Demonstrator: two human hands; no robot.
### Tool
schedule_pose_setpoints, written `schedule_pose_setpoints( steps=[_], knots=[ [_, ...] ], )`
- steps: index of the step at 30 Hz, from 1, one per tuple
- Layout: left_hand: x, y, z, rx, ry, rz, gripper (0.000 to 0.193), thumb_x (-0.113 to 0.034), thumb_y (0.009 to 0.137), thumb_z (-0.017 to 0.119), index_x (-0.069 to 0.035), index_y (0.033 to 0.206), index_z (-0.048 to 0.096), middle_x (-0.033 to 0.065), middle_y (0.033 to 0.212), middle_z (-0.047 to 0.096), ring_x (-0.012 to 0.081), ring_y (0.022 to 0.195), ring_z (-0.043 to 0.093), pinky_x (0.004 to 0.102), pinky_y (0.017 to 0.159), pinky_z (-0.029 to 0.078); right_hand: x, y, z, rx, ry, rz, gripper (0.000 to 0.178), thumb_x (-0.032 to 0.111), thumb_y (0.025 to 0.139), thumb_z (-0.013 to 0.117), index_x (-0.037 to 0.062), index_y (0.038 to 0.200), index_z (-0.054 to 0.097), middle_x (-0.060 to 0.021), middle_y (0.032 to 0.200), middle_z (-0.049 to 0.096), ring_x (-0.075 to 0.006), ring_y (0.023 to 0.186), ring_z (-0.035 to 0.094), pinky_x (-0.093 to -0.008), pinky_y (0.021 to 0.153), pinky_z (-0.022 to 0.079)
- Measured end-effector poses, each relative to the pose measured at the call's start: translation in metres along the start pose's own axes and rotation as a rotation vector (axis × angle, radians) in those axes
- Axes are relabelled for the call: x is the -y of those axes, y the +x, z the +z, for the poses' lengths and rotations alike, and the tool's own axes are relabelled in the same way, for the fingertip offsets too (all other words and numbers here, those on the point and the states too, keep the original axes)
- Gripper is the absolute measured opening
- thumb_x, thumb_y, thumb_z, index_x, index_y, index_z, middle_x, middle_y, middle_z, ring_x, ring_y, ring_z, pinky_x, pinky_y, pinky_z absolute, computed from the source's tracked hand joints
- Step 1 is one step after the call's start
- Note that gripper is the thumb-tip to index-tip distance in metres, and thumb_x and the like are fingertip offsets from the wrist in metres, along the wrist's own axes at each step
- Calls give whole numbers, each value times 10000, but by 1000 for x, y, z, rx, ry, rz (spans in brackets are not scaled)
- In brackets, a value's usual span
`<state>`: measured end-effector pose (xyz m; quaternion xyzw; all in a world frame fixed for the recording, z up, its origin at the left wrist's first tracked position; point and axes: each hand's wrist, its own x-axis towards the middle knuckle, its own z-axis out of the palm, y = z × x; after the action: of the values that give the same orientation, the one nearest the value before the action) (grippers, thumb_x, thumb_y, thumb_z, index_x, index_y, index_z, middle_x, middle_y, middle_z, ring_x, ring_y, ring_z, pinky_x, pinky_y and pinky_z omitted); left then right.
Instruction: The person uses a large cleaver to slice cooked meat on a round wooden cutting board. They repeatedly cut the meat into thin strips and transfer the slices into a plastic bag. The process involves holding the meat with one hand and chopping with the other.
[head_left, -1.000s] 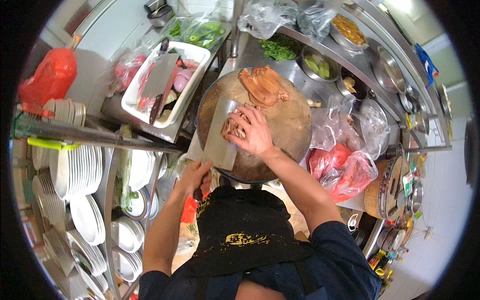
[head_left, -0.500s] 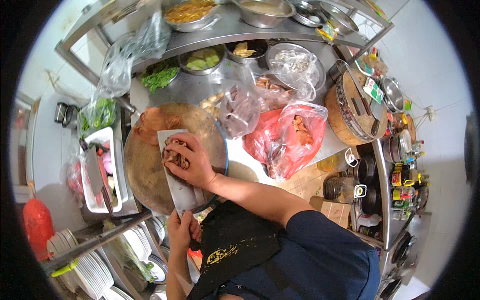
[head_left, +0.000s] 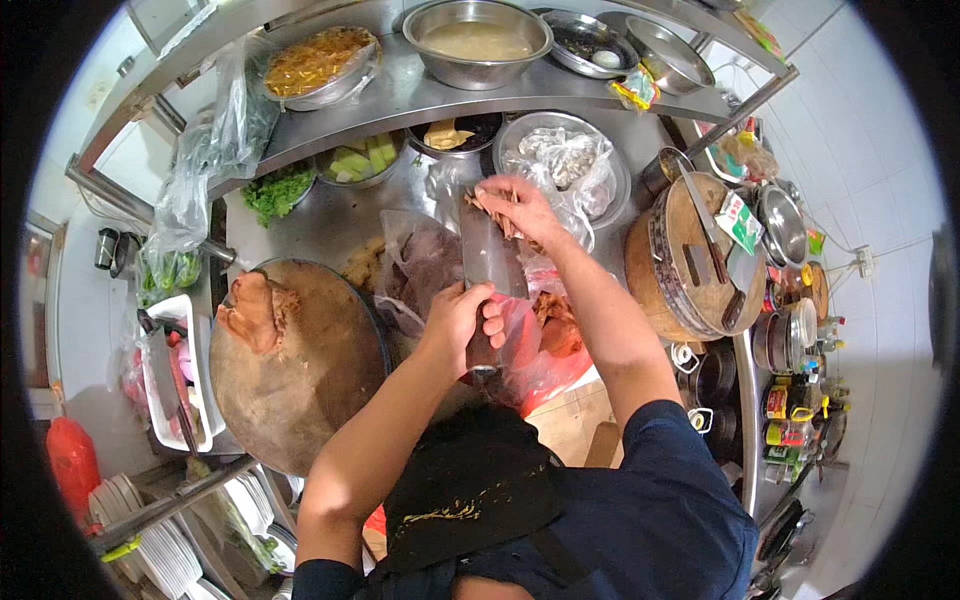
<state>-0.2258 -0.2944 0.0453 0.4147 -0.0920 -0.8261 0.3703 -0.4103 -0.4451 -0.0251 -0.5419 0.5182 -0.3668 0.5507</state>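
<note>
My left hand [head_left: 462, 322] is closed round the handle of a cleaver [head_left: 484, 255], whose broad blade points away from me above the bagged food. With bent fingers, my right hand [head_left: 522, 212] grips sliced meat [head_left: 490, 212] against the far end of the blade. Under and beside the blade are a clear plastic bag [head_left: 425, 265] with dark contents and a red plastic bag [head_left: 520, 345] with brown meat pieces, partly hidden by the cleaver and my arms. To the left, a brown piece of meat [head_left: 256, 312] lies on the round chopping board [head_left: 290, 400].
A second, thick chopping block [head_left: 655, 260] carries knives at the right. Bowls of greens [head_left: 277, 193], cut vegetables [head_left: 365, 160] and bagged food [head_left: 560, 155] stand at the back. Above them, the metal shelf [head_left: 400, 95] holds more bowls. A white bin [head_left: 160, 400] is far left.
Both hands have carried the cleaver and sliced meat from over the round board to the right, above the bags. The larger meat piece stays on the board.
</note>
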Motion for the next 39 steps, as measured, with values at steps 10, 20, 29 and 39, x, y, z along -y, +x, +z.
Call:
schedule_pose_setpoints(
  steps=[10, 20, 29, 39],
  knots=[
    [10, -103, -80, -148, 157, -9, 82, -122, 1053, 528, -56, 1007, 511, 33, 655, 435, 155, 476, 447, 337, 413, 398, -108, 30, -67, -120, -230, -6, 313, 286, 1049, 619, 98, 1272, 735, -73, 1075, 768, -171, 882, 687, -339, 836, 551],
    [65, -257, -170, -806, 346, 666, 77, -72, 1066, 527, -8, 1077, 567, 8, 586, 488, 118, 415, 455, 287, 392, 379, -65, -17, 7, -137, -222, -237, 316, 211, 1026, 676, 36, 1287, 704, -83, 1129, 766, -150, 1016, 701, -315, 930, 546],
    [155, -306, -258, -1145, 394, 515, 95, -132, 1046, 570, -44, 1045, 603, 17, 571, 545, 131, 395, 501, 324, 384, 419, 23, -75, 315, 329, -508, -825, 514, 173, 882, 794, 73, 1362, 639, -181, 1367, 623, -334, 1271, 604, -442, 1089, 490],
    [169, -309, -276, -1111, 454, 547, 144, -168, 1014, 608, -32, 1060, 591, 100, 578, 596, 217, 441, 605, 380, 437, 470, 64, -37, 395, 276, -863, -746, 275, 223, 960, 678, 54, 1176, 703, -224, 1230, 685, -417, 1108, 657, -487, 958, 540]
  ],
)
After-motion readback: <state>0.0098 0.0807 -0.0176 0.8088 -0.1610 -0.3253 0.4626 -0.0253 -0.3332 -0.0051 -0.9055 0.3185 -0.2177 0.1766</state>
